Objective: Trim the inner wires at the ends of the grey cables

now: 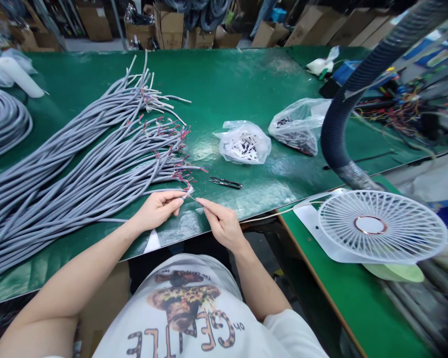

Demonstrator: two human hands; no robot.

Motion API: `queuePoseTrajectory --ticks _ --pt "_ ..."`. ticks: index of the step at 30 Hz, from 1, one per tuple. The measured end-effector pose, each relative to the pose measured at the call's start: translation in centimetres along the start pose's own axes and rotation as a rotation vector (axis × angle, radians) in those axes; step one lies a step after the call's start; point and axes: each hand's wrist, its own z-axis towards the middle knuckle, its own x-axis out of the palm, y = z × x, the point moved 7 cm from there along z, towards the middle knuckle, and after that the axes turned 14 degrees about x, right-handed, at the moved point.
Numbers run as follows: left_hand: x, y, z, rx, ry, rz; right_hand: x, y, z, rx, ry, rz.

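Observation:
My left hand [160, 208] is closed on the end of one grey cable [149, 191], near the front edge of the green table [224, 84]. The cable's stripped tip with thin wires [189, 191] sticks out past my fingers. My right hand [220, 223] pinches a fine wire strand just right of that tip, fingers pressed together. A large bundle of grey cables [78, 164] with red and blue wire ends fans across the table to the left. Small black snips [226, 182] lie just beyond my hands.
Two clear plastic bags of small parts [244, 143] [298, 124] lie right of centre. A white desk fan [383, 226] lies face up at the right beside a dark corrugated hose [358, 84]. Coiled grey cable [3, 122] sits far left; cardboard boxes [171, 27] stand behind the table.

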Motion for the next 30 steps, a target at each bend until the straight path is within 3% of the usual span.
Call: queuePoseTrajectory --ticks 6,19,30 --pt "0.0 0.2 -0.1 -0.050 -0.019 -0.034 -0.3 -0.1 -0.1 0.006 0.009 -0.001" --pt "0.3 -0.3 -0.1 -0.002 0.026 0.038 -0.1 0.2 0.1 -0.002 0.048 -0.015" --pt "1.3 0.0 -0.3 0.035 0.140 0.136 1.3 0.7 0.7 0.008 0.195 0.047"
